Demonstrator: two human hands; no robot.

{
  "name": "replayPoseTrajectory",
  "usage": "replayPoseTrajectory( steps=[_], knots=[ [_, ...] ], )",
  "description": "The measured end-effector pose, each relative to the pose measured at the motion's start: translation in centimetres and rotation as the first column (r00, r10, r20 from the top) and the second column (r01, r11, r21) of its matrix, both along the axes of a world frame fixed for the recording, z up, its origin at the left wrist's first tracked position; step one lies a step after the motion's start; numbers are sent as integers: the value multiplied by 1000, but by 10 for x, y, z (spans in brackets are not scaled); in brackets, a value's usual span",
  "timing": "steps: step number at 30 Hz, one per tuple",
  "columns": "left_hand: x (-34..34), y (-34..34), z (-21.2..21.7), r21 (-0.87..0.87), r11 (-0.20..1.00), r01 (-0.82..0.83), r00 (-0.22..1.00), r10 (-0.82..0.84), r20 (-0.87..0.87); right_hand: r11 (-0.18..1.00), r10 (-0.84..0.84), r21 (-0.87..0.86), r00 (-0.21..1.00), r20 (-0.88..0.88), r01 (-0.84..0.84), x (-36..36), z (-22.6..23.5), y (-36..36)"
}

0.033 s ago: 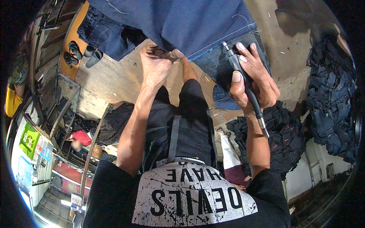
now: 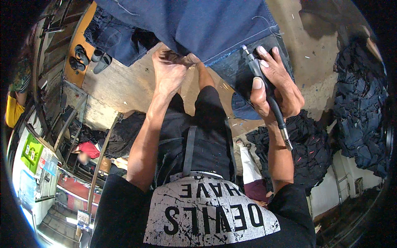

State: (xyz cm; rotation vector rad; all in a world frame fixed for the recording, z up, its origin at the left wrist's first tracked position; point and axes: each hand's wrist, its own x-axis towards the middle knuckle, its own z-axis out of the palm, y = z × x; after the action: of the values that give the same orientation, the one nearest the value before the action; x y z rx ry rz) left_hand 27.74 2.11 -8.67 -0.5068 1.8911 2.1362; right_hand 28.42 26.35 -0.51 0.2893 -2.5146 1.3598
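2 bare hands work on a piece of dark blue denim (image 2: 198, 25) seen from a head camera looking straight down. The denim hangs across the top of the view, its stitched hem running from the centre toward the upper right. The left hand (image 2: 169, 72) reaches up to the lower edge of the cloth, fingers curled and pinching the frayed hem near the centre. The right hand (image 2: 275, 84) is closed around a slim black handpiece (image 2: 260, 72), thumb pressed along its side and fingers wrapped over it; the metal tip points up and touches the denim just under the hem. A black flexible shaft (image 2: 279, 120) runs down from the handpiece past the wrist. Below the hands are the person's black trousers and a black shirt with a grey printed panel. Heaps of dark blue garments (image 2: 359, 107) lie on the floor at the right, and a black pile (image 2: 308, 153) sits nearer the right forearm. More folded jeans (image 2: 115, 37) lie at the upper left, beside a pair of sandals (image 2: 78, 58) on an orange surface
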Motion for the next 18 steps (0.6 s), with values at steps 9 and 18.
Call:
replayPoseTrajectory(
  steps=[9, 18],
  knots=[
    [-10, -3, -13, 102, 994, -24, 1000, 26, -17, 997, -73, -7, 997, -25, 73, -8, -14, -4],
    [-7, -2, -19, 180, 982, -55, 998, 60, -21, 990, -129, -55, 991, -34, 127, -6, -18, -2]
  ],
)
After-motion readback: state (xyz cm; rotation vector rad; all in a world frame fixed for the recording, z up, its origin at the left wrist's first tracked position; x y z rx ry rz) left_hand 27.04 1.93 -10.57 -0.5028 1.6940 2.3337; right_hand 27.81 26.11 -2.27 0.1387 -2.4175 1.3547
